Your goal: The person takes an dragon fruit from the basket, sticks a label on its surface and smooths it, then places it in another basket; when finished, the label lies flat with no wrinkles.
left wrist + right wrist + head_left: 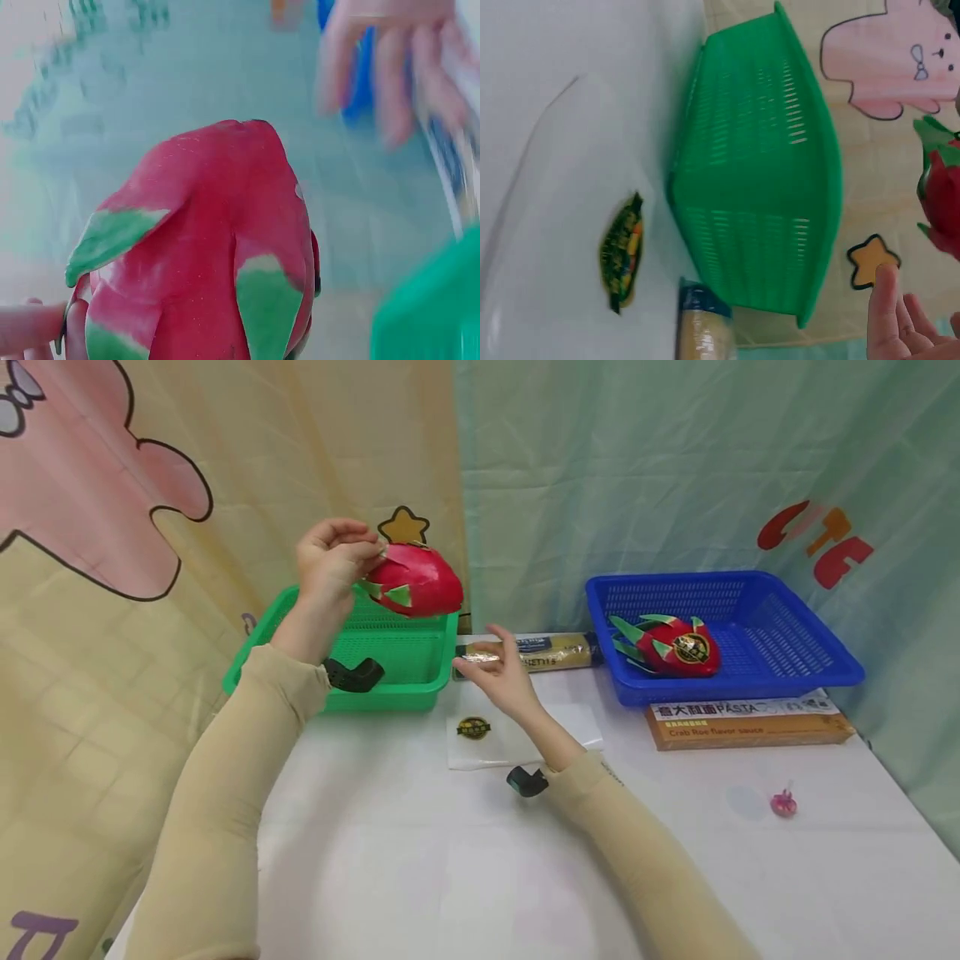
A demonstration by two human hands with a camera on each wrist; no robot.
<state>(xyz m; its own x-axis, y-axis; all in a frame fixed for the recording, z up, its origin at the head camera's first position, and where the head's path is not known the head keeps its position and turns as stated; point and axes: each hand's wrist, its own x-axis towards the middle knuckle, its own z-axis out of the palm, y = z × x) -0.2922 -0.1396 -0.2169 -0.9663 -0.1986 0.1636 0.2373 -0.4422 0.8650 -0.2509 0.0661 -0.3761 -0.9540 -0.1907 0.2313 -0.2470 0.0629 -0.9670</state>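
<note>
- My left hand, thumb and fingers pinched on the leafy end, holds a red dragon fruit with green-tipped scales up off the table, in front of the curtain.
- In the head view, the raised fruit appears over the back of a green basket.
- My right hand, well apart from my left, hovers with its fingers parted, near the basket's right side.
- Behind that hand lies a pack of spaghetti; below it, a flat, pale wrapper bearing a dark label.
- At right, a second dragon fruit sits in a blue basket.
- Before the blue basket lie a crab roe pasta box and a small pink bulb.
</note>
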